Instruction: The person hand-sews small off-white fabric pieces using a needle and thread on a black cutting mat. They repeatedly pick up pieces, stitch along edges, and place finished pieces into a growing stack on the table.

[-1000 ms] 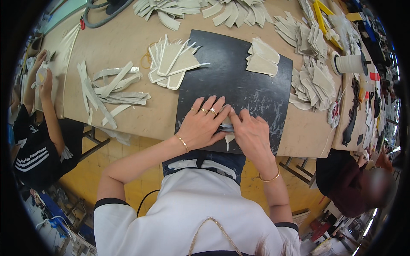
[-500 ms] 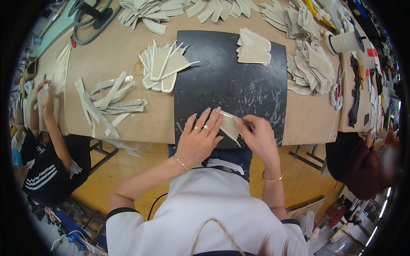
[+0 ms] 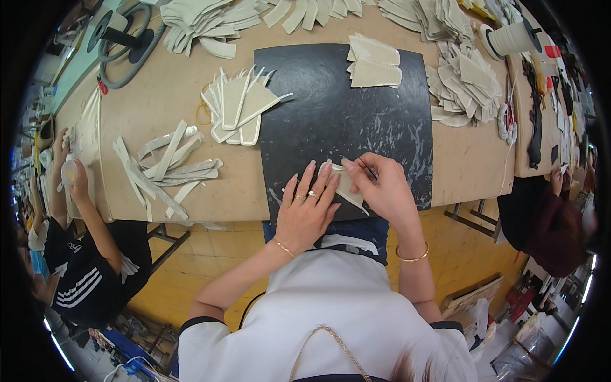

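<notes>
My left hand (image 3: 309, 207) lies flat with its fingers stretched out, pressing a small beige fabric piece (image 3: 348, 191) onto a black mat (image 3: 331, 121). The piece has a pale edge strip along its border and is partly covered by both hands. At its upper edge, close to the left fingertips, my right hand (image 3: 385, 188) is closed in a pinch. Something dark and thin shows between the right fingers, too small to name. Up the mat's left edge rests a fanned pile of edged beige pieces (image 3: 238, 108). A stack of plain pieces (image 3: 375, 63) lies at the mat's far right.
Loose pale strips (image 3: 165, 165) are scattered on the left of the table. More beige piles (image 3: 468, 83) lie right and along the far side. A white spool (image 3: 509, 39) and scissors (image 3: 507, 121) are at the right. Co-workers sit on both sides, one (image 3: 89, 267) at the left.
My right hand has moved up along the piece's edge, closer to the left fingertips, and turned over it. My left hand stays flat on the piece. The whole view has shifted slightly.
</notes>
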Tool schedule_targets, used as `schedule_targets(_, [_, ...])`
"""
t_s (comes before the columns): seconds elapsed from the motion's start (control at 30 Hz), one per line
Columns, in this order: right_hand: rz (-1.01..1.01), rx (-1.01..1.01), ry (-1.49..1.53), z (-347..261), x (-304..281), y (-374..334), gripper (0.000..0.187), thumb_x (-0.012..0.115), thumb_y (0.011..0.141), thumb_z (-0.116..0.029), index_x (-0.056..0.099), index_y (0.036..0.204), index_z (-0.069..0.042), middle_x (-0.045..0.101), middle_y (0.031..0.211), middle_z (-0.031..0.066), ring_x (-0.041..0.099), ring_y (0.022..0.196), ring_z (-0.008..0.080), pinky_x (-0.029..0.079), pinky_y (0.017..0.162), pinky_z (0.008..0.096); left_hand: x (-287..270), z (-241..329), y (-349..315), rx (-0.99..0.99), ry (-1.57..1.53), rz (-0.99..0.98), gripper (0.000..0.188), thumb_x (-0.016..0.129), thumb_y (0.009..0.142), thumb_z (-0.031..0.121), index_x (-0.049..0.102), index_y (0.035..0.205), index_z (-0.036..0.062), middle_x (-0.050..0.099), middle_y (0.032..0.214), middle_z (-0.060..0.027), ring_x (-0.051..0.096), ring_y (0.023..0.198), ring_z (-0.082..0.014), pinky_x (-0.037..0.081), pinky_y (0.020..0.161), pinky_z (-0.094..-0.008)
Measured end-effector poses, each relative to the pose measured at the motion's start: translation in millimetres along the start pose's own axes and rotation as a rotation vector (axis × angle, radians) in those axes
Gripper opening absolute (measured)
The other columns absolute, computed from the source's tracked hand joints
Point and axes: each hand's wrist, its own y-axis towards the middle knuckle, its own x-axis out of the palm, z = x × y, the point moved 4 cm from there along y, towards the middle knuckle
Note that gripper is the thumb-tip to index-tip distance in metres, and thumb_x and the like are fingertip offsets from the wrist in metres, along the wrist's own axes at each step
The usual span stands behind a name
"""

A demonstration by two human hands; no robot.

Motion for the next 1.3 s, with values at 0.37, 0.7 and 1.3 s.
schedule_targets(0.37, [-0.141, 0.192, -0.317, -9.2, 0.1, 14.1, 0.058, 0.060, 0.092, -0.051, 0.073, 0.072, 0.001, 0.064, 0.060, 0.0184, 0.066, 0.063, 0.0379, 0.051, 0.062, 0.0417, 2.5, -1.9, 0.0, 0.003, 0.017, -0.006, 0.054, 0.061, 0.094, 0.032, 0.051, 0.144, 0.0147, 0.039, 0.157, -0.0057, 0.031, 0.145, -0.0303, 0.022, 0.114, -0.0470])
schedule_targets(0.7, [-0.049, -0.002, -0.171, -6.7, 5.9, 15.7, 0.033, 0.068, 0.086, -0.028, 0.071, 0.084, 0.005, 0.062, 0.065, 0.0141, 0.056, 0.062, 0.0209, 0.045, 0.059, 0.0346, 0.2, -2.2, 0.9, -0.008, 0.025, -0.019, 0.051, 0.061, 0.094, 0.034, 0.054, 0.141, 0.0161, 0.041, 0.155, -0.0055, 0.034, 0.143, -0.0305, 0.022, 0.114, -0.0473])
schedule_targets(1.3, [0.028, 0.093, 0.094, 58.0, -50.3, -35.7, 0.018, 0.070, 0.093, -0.013, 0.067, 0.082, 0.001, 0.048, 0.067, -0.0079, 0.035, 0.062, 0.0017, 0.029, 0.054, 0.0219, -6.0, 10.4, 6.9, -0.073, 0.138, 0.039, 0.049, 0.061, 0.090, 0.023, 0.054, 0.136, 0.0090, 0.051, 0.148, -0.0024, 0.045, 0.132, -0.0253, 0.016, 0.118, -0.0461])
